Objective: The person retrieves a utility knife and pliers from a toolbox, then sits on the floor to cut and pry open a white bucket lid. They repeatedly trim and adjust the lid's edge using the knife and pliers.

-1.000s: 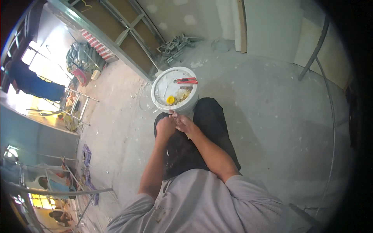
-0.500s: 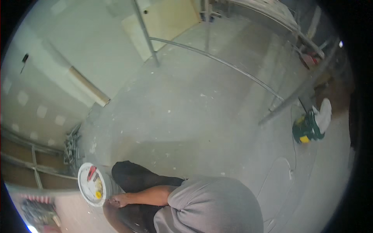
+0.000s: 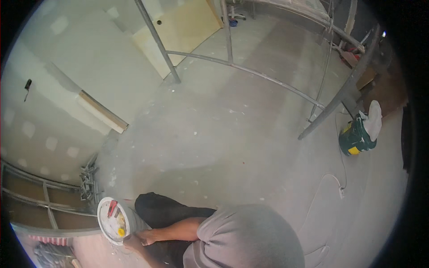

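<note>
My right hand (image 3: 146, 237) is beside the rim of a white bucket (image 3: 100, 216) at lower left, its fingers curled. Whatever they hold, if anything, is too small to make out. Close against it is my left hand (image 3: 132, 243), next to the bucket's near right edge; its fingers are blurred and partly hidden. On top of the bucket lie a red tool (image 3: 112, 208) and a round yellow piece (image 3: 121, 232), with small pale bits between them. My dark-trousered knee (image 3: 152, 204) is bent just right of the bucket.
A metal scaffold frame (image 3: 250, 69) spans the far side. At right stands a green bucket (image 3: 353, 138) with a white bag, near a cable (image 3: 342, 190) on the floor. Metal pieces (image 3: 88, 181) lean by the left wall. A yellowish board (image 3: 181, 33) rests against the wall.
The view has shifted, so the bucket and my arms appear slightly lower and further right. My left hand now shows more clearly beside the right one.
</note>
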The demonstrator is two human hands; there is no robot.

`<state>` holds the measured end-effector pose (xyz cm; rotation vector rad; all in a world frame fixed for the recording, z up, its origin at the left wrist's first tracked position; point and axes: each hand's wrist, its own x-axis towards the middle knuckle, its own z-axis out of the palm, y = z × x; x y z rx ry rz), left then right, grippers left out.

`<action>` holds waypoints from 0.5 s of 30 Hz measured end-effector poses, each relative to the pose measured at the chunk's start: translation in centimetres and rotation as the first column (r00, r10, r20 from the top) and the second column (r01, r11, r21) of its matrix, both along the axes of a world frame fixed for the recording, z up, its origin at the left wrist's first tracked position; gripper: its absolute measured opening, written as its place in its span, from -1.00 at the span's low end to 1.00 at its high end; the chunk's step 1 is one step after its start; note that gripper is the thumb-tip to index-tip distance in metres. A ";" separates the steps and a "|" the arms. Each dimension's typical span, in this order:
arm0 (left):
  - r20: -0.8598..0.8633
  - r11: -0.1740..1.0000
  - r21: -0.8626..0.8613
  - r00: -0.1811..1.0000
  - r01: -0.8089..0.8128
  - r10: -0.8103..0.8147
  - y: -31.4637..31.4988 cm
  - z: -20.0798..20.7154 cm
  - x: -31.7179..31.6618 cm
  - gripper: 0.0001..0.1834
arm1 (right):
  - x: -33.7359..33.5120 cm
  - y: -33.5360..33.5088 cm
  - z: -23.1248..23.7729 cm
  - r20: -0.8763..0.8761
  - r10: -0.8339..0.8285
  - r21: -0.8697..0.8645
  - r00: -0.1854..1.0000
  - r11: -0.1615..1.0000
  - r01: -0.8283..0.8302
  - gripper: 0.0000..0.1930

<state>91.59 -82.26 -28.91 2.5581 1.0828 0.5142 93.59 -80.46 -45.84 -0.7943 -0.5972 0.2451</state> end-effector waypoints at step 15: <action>0.228 0.996 0.065 0.973 -0.055 0.039 -1.0 -3.0 0.0 -0.80 | -0.7 -6.1 6.6 -0.605 0.696 0.560 0.387 0.717 -0.414 -0.77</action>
